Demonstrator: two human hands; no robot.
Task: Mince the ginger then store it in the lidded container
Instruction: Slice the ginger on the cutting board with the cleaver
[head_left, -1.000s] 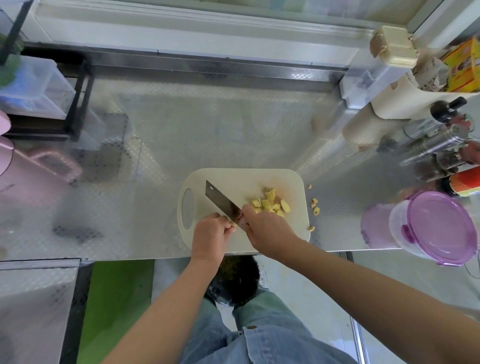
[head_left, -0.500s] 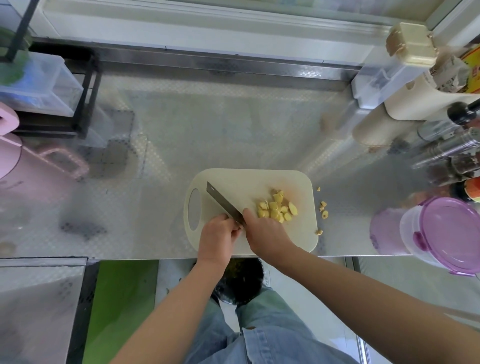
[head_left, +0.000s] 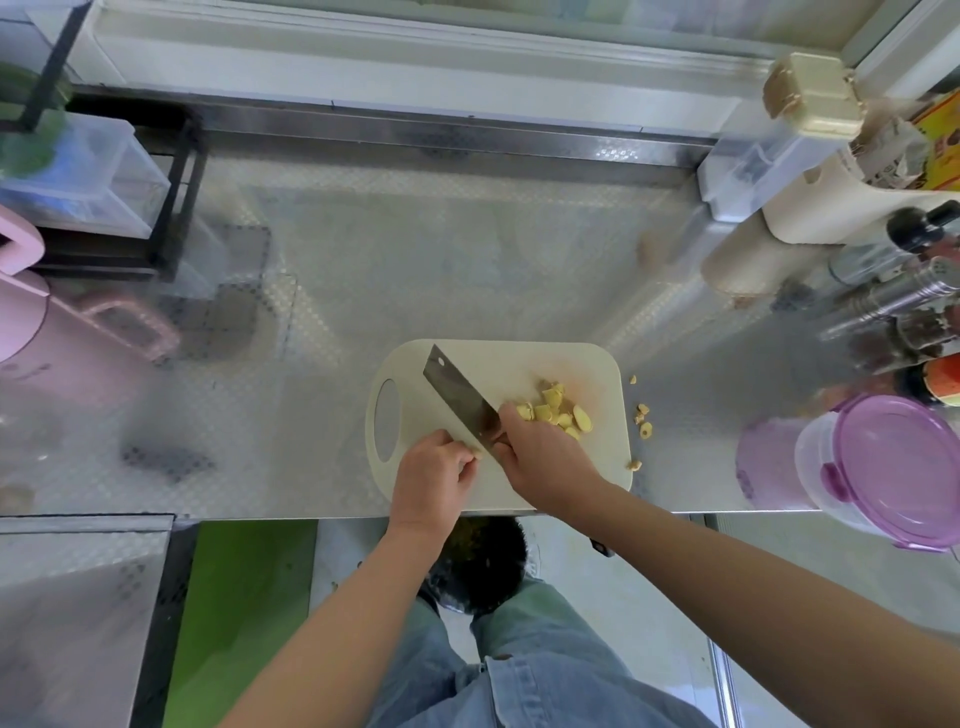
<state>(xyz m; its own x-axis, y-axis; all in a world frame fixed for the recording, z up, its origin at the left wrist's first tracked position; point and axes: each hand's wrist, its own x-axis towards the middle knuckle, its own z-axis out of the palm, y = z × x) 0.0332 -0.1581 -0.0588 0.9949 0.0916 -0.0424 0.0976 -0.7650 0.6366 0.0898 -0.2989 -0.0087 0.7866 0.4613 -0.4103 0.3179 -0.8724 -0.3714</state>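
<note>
Seen from above, two bare arms reach up from the bottom of the frame to a pale board (head_left: 498, 364) at the near edge of a steel counter (head_left: 415, 260).

The left hand (head_left: 434, 475), at lower centre, has its fingers curled, the tips touching the cleaver (head_left: 457, 400) near its heel. A pale speck shows at the fingertips, but whether they pinch a scrap of ginger cannot be told.

The right hand (head_left: 540, 457), just right of it, is wrapped round the cleaver's handle. The blade slants up and left across the board.

Half a second ago the blade showed almost edge-on. Now its flat face is turned up to the camera, while both hands have stayed close together at the board's near side. This looks like a pause to clear or reposition a piece, not a chop.

The ginger (head_left: 556, 410) lies in a heap of coarse yellow chunks just beyond the right hand, much as before. So mincing is probably far from done.

A few bits (head_left: 644, 421) lie off the board to the right.

The container (head_left: 883, 467), at the right edge, has its purple lid on, well apart from the ginger.
</note>
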